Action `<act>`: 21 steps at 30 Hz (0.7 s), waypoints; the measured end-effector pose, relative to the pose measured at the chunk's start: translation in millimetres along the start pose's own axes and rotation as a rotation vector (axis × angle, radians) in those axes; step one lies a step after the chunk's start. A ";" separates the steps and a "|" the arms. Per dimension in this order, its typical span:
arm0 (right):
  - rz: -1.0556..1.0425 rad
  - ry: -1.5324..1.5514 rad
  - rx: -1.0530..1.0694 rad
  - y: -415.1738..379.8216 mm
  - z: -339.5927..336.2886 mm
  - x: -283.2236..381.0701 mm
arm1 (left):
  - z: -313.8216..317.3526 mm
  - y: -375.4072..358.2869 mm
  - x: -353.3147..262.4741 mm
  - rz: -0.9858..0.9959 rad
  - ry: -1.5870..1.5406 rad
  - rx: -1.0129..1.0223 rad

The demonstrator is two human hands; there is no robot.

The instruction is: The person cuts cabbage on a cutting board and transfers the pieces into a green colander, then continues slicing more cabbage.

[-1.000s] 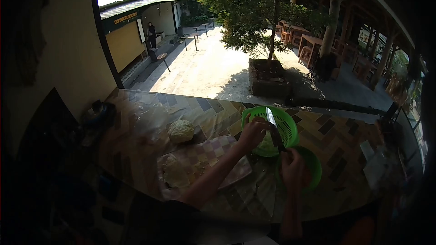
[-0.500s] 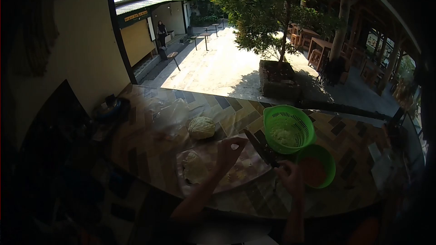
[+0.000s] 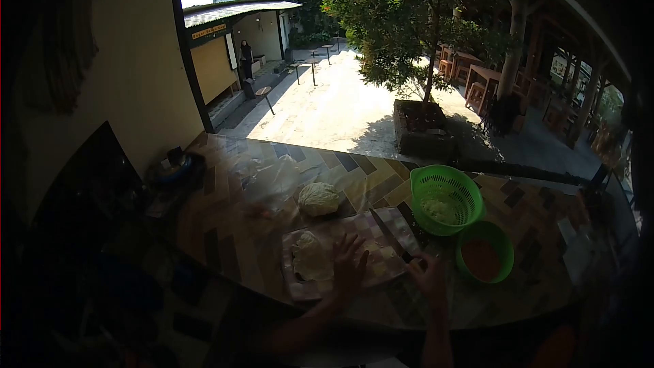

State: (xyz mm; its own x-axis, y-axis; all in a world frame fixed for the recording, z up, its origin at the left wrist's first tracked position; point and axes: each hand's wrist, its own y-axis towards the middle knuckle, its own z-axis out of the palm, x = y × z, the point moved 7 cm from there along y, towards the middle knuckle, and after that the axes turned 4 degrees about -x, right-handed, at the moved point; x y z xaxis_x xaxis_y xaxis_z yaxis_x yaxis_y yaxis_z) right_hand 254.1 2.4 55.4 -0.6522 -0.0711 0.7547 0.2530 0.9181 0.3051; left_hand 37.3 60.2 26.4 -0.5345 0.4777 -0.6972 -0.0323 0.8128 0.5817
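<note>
A person stood at a tiled worktop (image 3: pixel 225 232) facing a sunlit courtyard, working over a checked cutting board (image 3: pixel 354 249). The left hand (image 3: pixel 347 259) lay on the board with its fingers spread and its grip apart, closed on nothing, just beside a pale cabbage piece (image 3: pixel 310 257) on the board's left part. The right hand (image 3: pixel 429 274), at the board's right edge, had its grip clamped on the handle of a knife (image 3: pixel 390 235), the blade lying low across the board and pointing away from the person. A second cabbage piece (image 3: pixel 319 199) sat on the worktop just behind the board. To the right of the board stood a green colander (image 3: pixel 446 199) holding pale shreds, and nearer the person, also right of the board, a green bowl (image 3: pixel 485 252).

With cutting apparently in hand, the work would likely go best if the left hand steadied the cabbage with its fingertips curled back, and the blade came down clear of them. Shadow hid the finer detail of both hands.
</note>
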 end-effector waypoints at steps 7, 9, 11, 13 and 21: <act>0.064 -0.161 -0.010 -2.4 -2.8 -2.4 | -8.9 7.4 13.4 0.036 -0.012 0.091; 0.051 -0.154 -0.030 -7.7 -6.0 1.0 | -10.5 11.0 17.3 0.012 -0.063 0.104; 0.063 -0.140 -0.022 -12.7 -6.2 -4.8 | -9.3 11.5 19.7 -0.012 -0.116 0.134; 0.083 -0.139 -0.001 -16.0 -10.2 -1.6 | -5.4 8.6 20.7 -0.045 -0.175 0.176; -0.008 -0.248 -0.033 -27.3 -21.8 -4.6 | -2.6 10.7 -7.5 0.207 0.255 0.184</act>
State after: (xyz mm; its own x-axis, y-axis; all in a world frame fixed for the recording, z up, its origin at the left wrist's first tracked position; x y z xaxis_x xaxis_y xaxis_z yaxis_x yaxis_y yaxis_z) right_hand 265.8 -30.9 56.2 -0.8089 0.0235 0.5875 0.2677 0.9044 0.3324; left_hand 38.8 64.5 39.0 -0.7079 0.5587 -0.4320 0.2383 0.7648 0.5986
